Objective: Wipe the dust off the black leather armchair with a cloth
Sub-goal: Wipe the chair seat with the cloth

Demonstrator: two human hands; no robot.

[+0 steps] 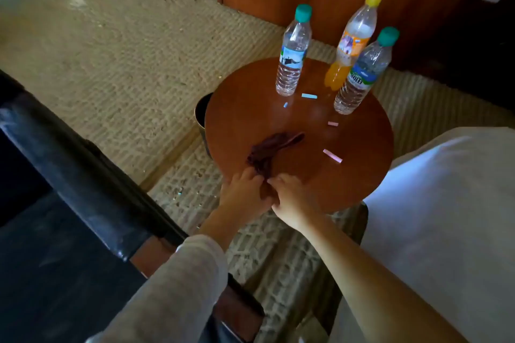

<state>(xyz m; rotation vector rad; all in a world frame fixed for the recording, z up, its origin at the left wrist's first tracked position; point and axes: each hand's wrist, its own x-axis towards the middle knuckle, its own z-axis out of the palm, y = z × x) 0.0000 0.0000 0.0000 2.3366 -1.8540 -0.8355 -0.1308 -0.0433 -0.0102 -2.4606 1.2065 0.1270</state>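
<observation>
- Now both hands meet at the near edge of the round wooden bench (pixel 250 108), in the middle of the frame, because the cloth (pixel 276 145) lies there and has to be picked up before any wiping begins.
- The left grip (pixel 245 189), on the arm with the grey sleeve, has its fingers curled onto the near end of the cloth. The right grip (pixel 292 196), on the bare arm, pinches the same end just beside it.
- The cloth is dark red and bunched. Its far end trails flat across the bench toward the centre, so it looks gathered up rather than lifted.
- The black leather armchair (pixel 69 153) runs down the left of the frame, its armrest pale with glare or dust; which one I cannot tell. It is well apart from the cloth, so the wiping seems not yet started.
- Three bottles stand upright at the far side of the bench: a water bottle (pixel 292 64), an orange drink bottle (pixel 351 44) and a second water bottle (pixel 362 75).
- Small blue slips (pixel 309 96) and pink slips (pixel 332 155) lie scattered between bottles and cloth. Dragging the cloth could sweep the nearest pink one off.
- A dark bin (pixel 202 117) sits on the carpet (pixel 111 64), tucked against the left rim of the bench.
</observation>
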